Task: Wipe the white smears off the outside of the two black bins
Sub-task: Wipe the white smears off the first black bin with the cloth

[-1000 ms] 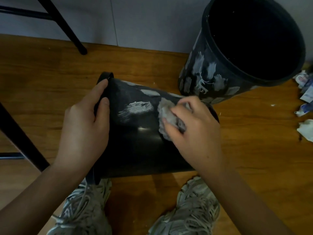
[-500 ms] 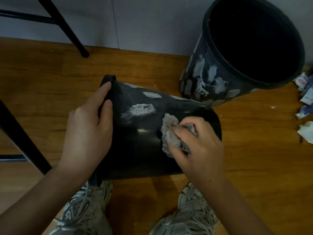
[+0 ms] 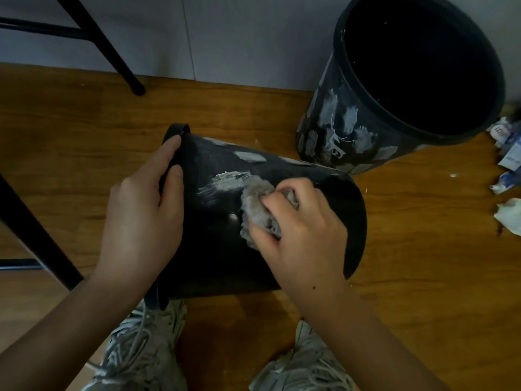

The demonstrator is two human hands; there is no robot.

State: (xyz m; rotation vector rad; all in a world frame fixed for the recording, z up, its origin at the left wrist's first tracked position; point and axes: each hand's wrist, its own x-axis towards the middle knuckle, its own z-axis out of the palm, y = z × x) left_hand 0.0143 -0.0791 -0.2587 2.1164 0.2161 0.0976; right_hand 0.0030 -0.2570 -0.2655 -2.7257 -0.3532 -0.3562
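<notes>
A black bin (image 3: pixel 214 249) lies on its side on the wooden floor in front of my feet, its rim to the left. My left hand (image 3: pixel 141 218) grips that rim. My right hand (image 3: pixel 301 235) holds a crumpled grey cloth (image 3: pixel 256 210) pressed against the bin's upper side, just right of a white smear (image 3: pixel 225 182). More white patches (image 3: pixel 249 156) sit along the far side. A second black bin (image 3: pixel 352 119) stands upright at the back right, its outside covered in several white smears.
Black metal furniture legs (image 3: pixel 112 55) stand at the back left, and another dark leg (image 3: pixel 31 232) crosses the left edge. Crumpled paper scraps (image 3: pixel 507 176) lie on the floor at the right edge. A grey wall (image 3: pixel 239 38) runs behind. My two sneakers (image 3: pixel 141 354) are below the bin.
My right hand has slid the cloth leftward across the bin toward the white smear, after a dip downward. My left hand has kept its grip on the rim.
</notes>
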